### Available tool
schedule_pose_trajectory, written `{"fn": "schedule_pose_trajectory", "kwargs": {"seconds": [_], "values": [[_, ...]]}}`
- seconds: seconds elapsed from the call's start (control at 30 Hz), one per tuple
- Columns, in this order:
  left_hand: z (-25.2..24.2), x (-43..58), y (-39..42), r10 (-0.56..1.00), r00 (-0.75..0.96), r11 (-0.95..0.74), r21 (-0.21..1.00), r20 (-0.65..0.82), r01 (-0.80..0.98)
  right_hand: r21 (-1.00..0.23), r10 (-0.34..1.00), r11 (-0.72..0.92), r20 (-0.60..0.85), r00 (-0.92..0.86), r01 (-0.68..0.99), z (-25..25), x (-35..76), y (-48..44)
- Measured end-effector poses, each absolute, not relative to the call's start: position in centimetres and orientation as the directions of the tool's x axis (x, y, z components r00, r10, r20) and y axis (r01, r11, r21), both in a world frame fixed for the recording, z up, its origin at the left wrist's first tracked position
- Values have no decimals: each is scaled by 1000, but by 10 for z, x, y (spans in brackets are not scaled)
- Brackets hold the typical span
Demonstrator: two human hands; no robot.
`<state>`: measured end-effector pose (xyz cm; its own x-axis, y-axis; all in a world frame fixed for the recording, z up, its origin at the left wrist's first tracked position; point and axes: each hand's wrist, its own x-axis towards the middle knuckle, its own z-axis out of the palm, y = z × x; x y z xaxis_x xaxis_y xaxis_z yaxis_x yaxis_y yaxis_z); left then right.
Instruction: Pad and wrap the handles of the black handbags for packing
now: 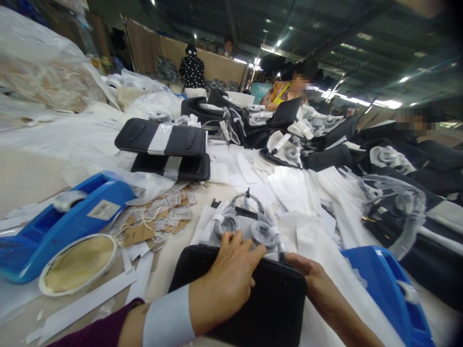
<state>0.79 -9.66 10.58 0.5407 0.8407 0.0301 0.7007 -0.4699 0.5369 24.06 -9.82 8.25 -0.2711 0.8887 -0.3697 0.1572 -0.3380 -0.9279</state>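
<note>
A black handbag (267, 308) lies on the table right before me, its handle (249, 196) wrapped in clear film at the far side. Coils of plastic-wrapped strap (264, 234), bound with white wrap, rest by its top edge. My left hand (229, 274) lies over the bag from above, fingers apart and bent across the top edge near the coils. At the bag's right upper corner, my right hand (307, 272) grips the side; some of its fingers are hidden behind the bag.
Blue tape dispensers stand at left (68, 224) and right (387, 294). Left of the bag are a round cream-coloured pad (77, 265) and a heap of brown tags (139, 233). Beyond lie stacked black bags (161, 137), white sheets (292, 190) and more black bags. Other people are farther back.
</note>
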Motion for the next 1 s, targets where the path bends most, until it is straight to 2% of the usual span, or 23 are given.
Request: {"fn": "schedule_pose_trajectory", "kwargs": {"seconds": [0.1,0.2,0.27,0.4,0.5,0.67,0.77,0.87,0.93,1.0], "values": [[107,7,-95,833,553,-490,493,21,719,-930,902,-343,-365,-230,133,79,239,-100],[108,5,-90,814,581,-527,439,15,728,-944,901,-286,-323,-288,164,84,238,-103],[109,3,-86,802,598,-544,416,1,729,-958,913,-256,-284,-294,129,85,236,-106],[108,0,-81,776,631,-577,385,-16,720,-966,952,-259,-259,-162,18,75,235,-112],[104,-1,-80,765,643,-594,356,-29,722,-966,963,-254,-258,-79,50,68,238,-114],[90,2,-78,770,638,-619,263,13,740,-956,952,-283,-290,-101,82,78,243,-119],[82,5,-78,772,633,-630,195,57,752,-946,960,-280,-281,19,162,78,236,-126],[78,6,-78,777,622,-630,109,98,769,-938,977,-210,-187,107,277,69,224,-128],[76,7,-78,776,618,-628,62,124,776,-911,984,-128,-66,166,393,64,215,-127],[74,7,-79,774,616,-627,42,143,778,-812,969,-27,123,216,583,65,205,-128]]}}
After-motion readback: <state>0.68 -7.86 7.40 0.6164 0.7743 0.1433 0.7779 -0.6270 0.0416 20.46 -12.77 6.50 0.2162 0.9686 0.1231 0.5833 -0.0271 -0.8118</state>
